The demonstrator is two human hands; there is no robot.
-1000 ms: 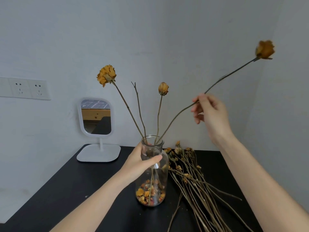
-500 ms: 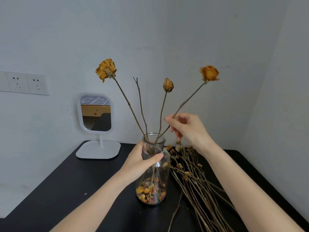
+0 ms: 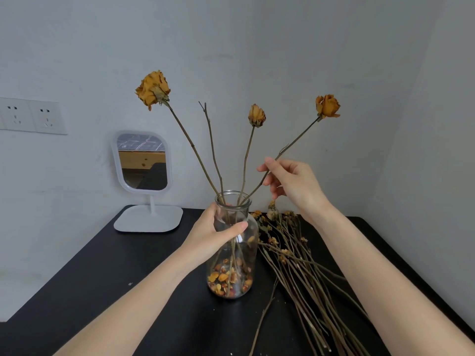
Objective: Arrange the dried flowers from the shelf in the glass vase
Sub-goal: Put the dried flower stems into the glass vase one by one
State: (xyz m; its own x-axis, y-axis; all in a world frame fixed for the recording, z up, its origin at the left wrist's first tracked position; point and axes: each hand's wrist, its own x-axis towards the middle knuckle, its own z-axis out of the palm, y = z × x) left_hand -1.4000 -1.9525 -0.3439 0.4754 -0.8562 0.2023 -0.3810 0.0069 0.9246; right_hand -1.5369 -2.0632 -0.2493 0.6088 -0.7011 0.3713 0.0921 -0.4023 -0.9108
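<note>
A clear glass vase [image 3: 244,258] stands on the black table [image 3: 102,278], with dried petals at its bottom. My left hand [image 3: 213,235] grips its neck. Inside stand a large orange dried flower [image 3: 153,89], a bare twig [image 3: 210,140] and a small bud [image 3: 256,115]. My right hand [image 3: 293,183] pinches the stem of a fourth dried flower [image 3: 327,106], whose lower end sits in the vase mouth and whose head leans right. A pile of dried flower stems [image 3: 303,273] lies on the table right of the vase.
A small white mirror on a stand [image 3: 142,163] sits at the back left of the table. Wall sockets [image 3: 33,116] are on the left wall. Walls close the corner behind and to the right. The table's left edge runs diagonally.
The stem in my right hand has gone deeper into the vase and its head has come down and inward. My right hand now holds it lower, near the vase mouth. My left hand stays on the vase.
</note>
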